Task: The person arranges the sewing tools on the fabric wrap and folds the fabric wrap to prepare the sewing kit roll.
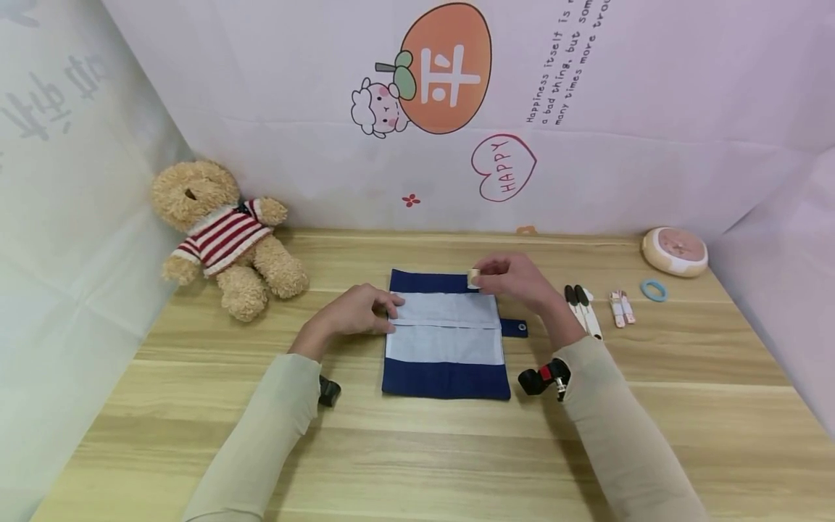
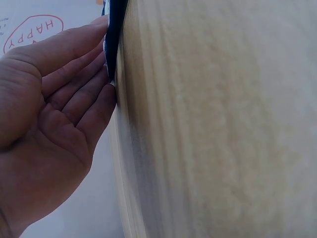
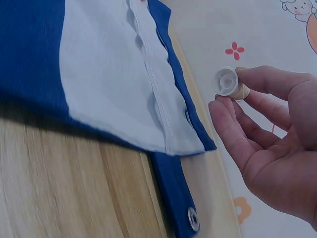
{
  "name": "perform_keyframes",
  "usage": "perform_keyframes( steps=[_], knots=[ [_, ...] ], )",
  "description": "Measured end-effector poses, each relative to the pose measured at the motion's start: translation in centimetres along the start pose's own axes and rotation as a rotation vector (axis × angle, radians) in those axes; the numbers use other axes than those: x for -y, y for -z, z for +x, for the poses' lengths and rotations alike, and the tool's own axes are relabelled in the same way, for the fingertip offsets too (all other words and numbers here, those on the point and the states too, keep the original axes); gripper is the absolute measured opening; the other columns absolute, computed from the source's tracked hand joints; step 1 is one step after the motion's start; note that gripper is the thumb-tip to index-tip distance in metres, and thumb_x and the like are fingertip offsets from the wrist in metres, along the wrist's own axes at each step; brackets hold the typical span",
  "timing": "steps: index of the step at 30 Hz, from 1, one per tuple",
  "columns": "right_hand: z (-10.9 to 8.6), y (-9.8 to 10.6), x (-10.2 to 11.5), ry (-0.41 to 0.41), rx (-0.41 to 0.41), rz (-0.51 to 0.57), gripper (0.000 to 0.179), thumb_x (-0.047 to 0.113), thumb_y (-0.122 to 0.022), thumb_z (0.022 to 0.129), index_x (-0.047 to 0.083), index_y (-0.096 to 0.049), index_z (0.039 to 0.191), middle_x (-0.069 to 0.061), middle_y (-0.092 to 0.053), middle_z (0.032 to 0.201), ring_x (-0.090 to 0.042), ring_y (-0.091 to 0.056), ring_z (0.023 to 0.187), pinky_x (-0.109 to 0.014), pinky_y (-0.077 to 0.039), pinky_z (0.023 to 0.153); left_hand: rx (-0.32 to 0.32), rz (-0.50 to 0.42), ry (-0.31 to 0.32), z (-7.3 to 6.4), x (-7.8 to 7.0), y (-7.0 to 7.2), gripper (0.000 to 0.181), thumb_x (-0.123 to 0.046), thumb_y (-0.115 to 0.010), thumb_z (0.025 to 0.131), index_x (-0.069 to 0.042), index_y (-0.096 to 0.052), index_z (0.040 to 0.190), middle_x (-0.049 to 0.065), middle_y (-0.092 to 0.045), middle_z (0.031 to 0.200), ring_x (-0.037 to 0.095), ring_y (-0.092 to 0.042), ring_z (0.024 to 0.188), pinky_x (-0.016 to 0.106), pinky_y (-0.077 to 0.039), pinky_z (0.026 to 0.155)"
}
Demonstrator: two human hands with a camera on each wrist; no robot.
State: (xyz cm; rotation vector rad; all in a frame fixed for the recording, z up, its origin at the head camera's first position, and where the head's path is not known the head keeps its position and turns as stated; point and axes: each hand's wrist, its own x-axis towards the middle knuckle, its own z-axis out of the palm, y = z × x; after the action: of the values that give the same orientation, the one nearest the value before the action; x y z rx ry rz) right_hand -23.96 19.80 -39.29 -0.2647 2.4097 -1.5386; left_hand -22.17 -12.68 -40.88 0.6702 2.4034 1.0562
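Note:
A navy and white cloth pouch [image 1: 443,344] lies opened flat on the table, its snap strap [image 1: 514,328] pointing right. At the pouch's left edge, my left hand [image 1: 357,310] touches the cloth with relaxed fingers. The left wrist view shows those fingertips [image 2: 105,94] against the cloth's edge [image 2: 117,39]. Over the pouch's far right corner, my right hand [image 1: 515,279] pinches a small thread spool [image 1: 473,278] between thumb and fingers. Seen from the right wrist, the spool [image 3: 228,82] has a white hollow end and pale thread, and is held above the cloth.
Right of the pouch lie black-and-white slim tools [image 1: 583,308], small patterned bundles [image 1: 622,309] and a blue ring [image 1: 654,291]. A round pink-topped case [image 1: 675,251] stands at the back right. A teddy bear [image 1: 225,239] leans on the left wall. Printed cloth [image 1: 293,145] hangs behind.

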Motion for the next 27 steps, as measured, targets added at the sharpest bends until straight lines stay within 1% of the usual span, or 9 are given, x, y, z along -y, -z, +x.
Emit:
perform_keyframes(
  steps=[5, 11, 16, 22, 27],
  knots=[
    [0.3, -0.8, 0.3, 0.011, 0.011, 0.021, 0.03, 0.011, -0.072, 0.095, -0.005, -0.067, 0.119, -0.018, -0.066, 0.106, -0.033, -0.067, 0.095, -0.045, -0.057, 0.088, 0.0, -0.003, 0.002, 0.0, 0.0, -0.1, 0.006, -0.006, -0.08, 0.088, -0.009, -0.075, 0.089, 0.007, -0.062, 0.139, 0.029, -0.049, 0.136, 0.043, -0.042, 0.108],
    [0.7, -1.7, 0.6, 0.003, 0.027, 0.022, 0.032, 0.013, -0.073, 0.094, -0.004, -0.066, 0.12, -0.017, -0.065, 0.107, -0.031, -0.067, 0.096, -0.044, -0.057, 0.088, 0.002, -0.008, 0.005, 0.2, 0.0, -0.1, 0.005, -0.007, -0.079, 0.088, -0.007, -0.075, 0.09, 0.007, -0.062, 0.139, 0.029, -0.05, 0.136, 0.043, -0.042, 0.108],
    [1.0, -2.5, 1.2, 0.001, 0.043, 0.021, 0.031, 0.014, -0.073, 0.094, -0.004, -0.066, 0.119, -0.017, -0.065, 0.106, -0.034, -0.067, 0.097, -0.045, -0.057, 0.088, -0.002, -0.009, 0.003, 0.1, 0.0, 0.0, 0.005, -0.007, -0.079, 0.088, -0.008, -0.075, 0.088, 0.008, -0.062, 0.139, 0.029, -0.052, 0.134, 0.043, -0.043, 0.108],
    [1.3, -3.1, 1.5, 0.0, 0.051, 0.021, 0.031, 0.014, -0.074, 0.094, -0.002, -0.067, 0.119, -0.015, -0.066, 0.105, -0.033, -0.068, 0.096, -0.044, -0.058, 0.087, -0.005, -0.004, -0.006, 0.1, 0.0, 0.0, 0.005, -0.007, -0.08, 0.088, -0.009, -0.075, 0.088, 0.009, -0.063, 0.138, 0.029, -0.053, 0.133, 0.043, -0.044, 0.105],
    [1.5, -3.9, 1.9, 0.005, 0.048, 0.042, 0.03, 0.014, -0.074, 0.094, -0.001, -0.068, 0.119, -0.014, -0.066, 0.105, -0.031, -0.068, 0.096, -0.043, -0.057, 0.088, -0.006, -0.005, -0.005, 0.1, -0.1, 0.0, 0.005, -0.008, -0.079, 0.089, -0.009, -0.075, 0.086, 0.009, -0.063, 0.138, 0.029, -0.052, 0.135, 0.04, -0.047, 0.099]
  ],
)
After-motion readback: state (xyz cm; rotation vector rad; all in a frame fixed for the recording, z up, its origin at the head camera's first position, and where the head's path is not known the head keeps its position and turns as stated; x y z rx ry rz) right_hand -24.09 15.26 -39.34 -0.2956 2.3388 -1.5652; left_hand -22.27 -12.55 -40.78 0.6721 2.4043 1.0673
